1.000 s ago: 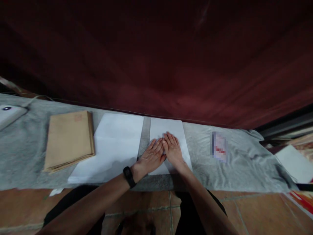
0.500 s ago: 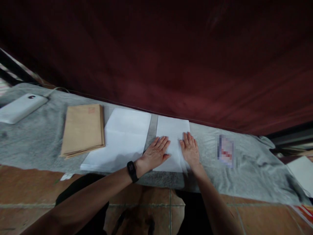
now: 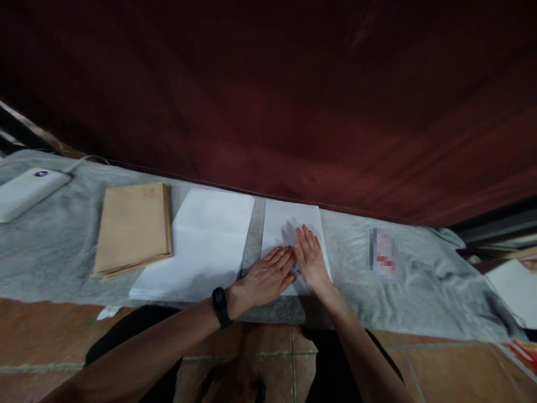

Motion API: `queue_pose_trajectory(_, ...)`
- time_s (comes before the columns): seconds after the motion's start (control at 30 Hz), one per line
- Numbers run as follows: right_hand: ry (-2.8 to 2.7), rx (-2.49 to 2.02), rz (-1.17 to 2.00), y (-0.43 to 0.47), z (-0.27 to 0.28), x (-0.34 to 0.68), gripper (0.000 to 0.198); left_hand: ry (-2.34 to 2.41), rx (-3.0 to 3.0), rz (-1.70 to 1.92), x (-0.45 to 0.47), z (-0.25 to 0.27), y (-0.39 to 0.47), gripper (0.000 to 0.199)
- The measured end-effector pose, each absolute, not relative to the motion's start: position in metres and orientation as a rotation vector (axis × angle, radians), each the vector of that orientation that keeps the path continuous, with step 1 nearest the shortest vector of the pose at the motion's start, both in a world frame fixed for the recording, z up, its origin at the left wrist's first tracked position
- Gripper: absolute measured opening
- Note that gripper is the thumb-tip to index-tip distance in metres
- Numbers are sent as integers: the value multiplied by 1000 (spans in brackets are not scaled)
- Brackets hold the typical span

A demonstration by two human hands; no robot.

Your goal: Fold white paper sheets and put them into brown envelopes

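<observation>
A white sheet of paper [image 3: 289, 215], seemingly folded to a narrow rectangle, lies on the grey cloth. Over its lower half is my left hand [image 3: 271, 274], fingers stretched out and pointing to the upper right, a black band on the wrist. My right hand [image 3: 311, 257] is at the sheet's right side, flat with straight fingers close to the left fingertips. Shadows fall on the paper around both hands; whether the palms press on it I cannot tell. Left of it lies a stack of larger white paper [image 3: 210, 229], with brown envelopes [image 3: 134, 226] overlapping its left edge.
Grey cloth [image 3: 348, 235] covers the long narrow surface. A white device with a cable [image 3: 31, 187] lies at far left. A blurred-out small item [image 3: 384, 254] is on the right. Behind hangs a dark red curtain [image 3: 268, 112]; tiled floor [image 3: 239, 341] shows in front.
My right hand has moved left from the sheet's right edge, inward over the paper. My left hand has slid slightly downward, and the hands are now close together. The view has shifted a little.
</observation>
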State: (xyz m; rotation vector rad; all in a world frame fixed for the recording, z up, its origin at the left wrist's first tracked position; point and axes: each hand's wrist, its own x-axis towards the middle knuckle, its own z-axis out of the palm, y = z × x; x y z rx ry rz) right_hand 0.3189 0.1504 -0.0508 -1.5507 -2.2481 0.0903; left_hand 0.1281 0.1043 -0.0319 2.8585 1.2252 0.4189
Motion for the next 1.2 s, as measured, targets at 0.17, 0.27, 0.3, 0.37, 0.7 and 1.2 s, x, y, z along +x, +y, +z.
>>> queue_pose_trajectory(0.17, -2345, -1586, 151, 145, -49, 302, 52, 1210, 2844, 441, 128, -49, 97, 57)
queue_pose_trajectory(0.27, -2339, -1644, 96, 145, -48, 306, 51, 1228, 2848, 470, 123, -56, 99, 58)
queue_pose_trajectory(0.3, -2327, -1669, 81, 146, -47, 308, 51, 1236, 2846, 498, 121, -58, 100, 59)
queue_pose_trajectory(0.37, -2293, -1727, 56, 147, -47, 312, 51, 1263, 2837, 537, 117, -61, 101, 61)
queue_pose_trajectory(0.7, -2130, -1880, 1, 151, -49, 318, 57, 1491, 2807, 748, 103, -72, 109, 64)
queue_pose_trajectory(1.2, -2109, -1840, 139, 159, -31, 318, 55, 1400, 2786, 621, 143, -65, 168, 66)
